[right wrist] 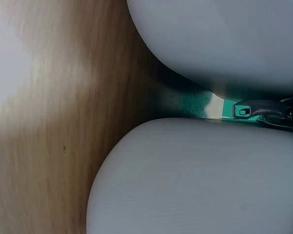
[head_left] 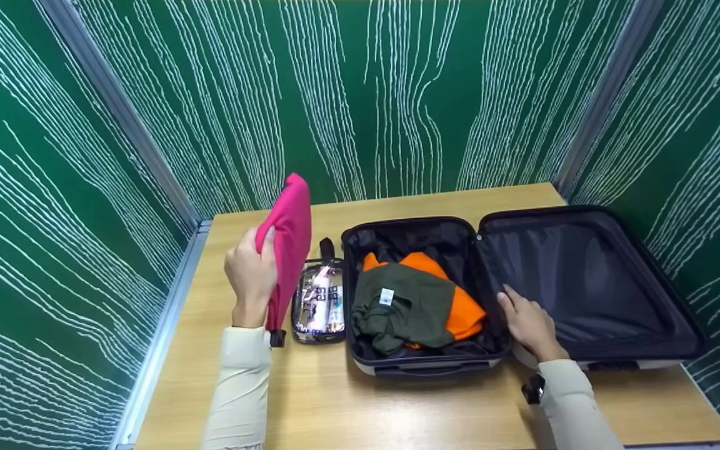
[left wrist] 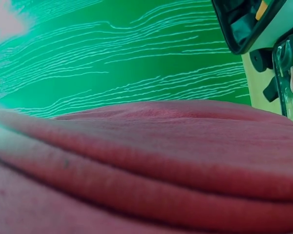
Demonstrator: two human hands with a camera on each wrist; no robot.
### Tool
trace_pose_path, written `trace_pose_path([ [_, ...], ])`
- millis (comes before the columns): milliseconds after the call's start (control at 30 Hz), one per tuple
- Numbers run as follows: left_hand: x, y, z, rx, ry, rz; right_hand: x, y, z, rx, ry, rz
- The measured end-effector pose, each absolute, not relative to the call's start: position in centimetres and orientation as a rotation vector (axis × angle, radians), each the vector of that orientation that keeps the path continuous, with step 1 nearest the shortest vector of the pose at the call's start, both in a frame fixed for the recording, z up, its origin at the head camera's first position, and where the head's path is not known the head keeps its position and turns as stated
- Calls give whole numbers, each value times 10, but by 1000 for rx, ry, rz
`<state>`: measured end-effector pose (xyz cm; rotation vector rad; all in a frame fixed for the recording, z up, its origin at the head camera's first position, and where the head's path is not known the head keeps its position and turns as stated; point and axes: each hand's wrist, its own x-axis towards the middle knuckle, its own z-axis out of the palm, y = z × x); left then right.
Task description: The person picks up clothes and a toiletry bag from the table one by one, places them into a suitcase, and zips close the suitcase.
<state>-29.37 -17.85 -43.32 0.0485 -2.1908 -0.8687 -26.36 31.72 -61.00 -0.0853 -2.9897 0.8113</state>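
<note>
My left hand (head_left: 252, 265) grips a folded pink garment (head_left: 291, 234), thumb across its near face, held up left of the suitcase. Layered folds of this pink cloth (left wrist: 151, 151) fill the lower left wrist view. On the table lies the open dark-lined suitcase (head_left: 438, 369). An olive-green garment (head_left: 422, 294) with a small white label rests in its left half over an orange garment (head_left: 465, 312). My right hand (head_left: 530, 325) rests at the near inner edge of the right half, fingers pointing over the rim. In the right wrist view, two pale suitcase shells (right wrist: 200, 180) show, but not the hand.
A clear toiletry pouch (head_left: 318, 306) with bottles inside stands against the suitcase's left side, partly behind the pink cloth. The wooden table (head_left: 310, 406) is bounded by green walls (head_left: 397, 94) with white lines at the back and both sides.
</note>
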Motion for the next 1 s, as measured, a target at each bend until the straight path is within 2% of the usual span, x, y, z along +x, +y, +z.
trace_pose_path([
  [1000,-296,-163,-428,-25,-2156,-918,-263,317,-608,-87,-2989,813],
])
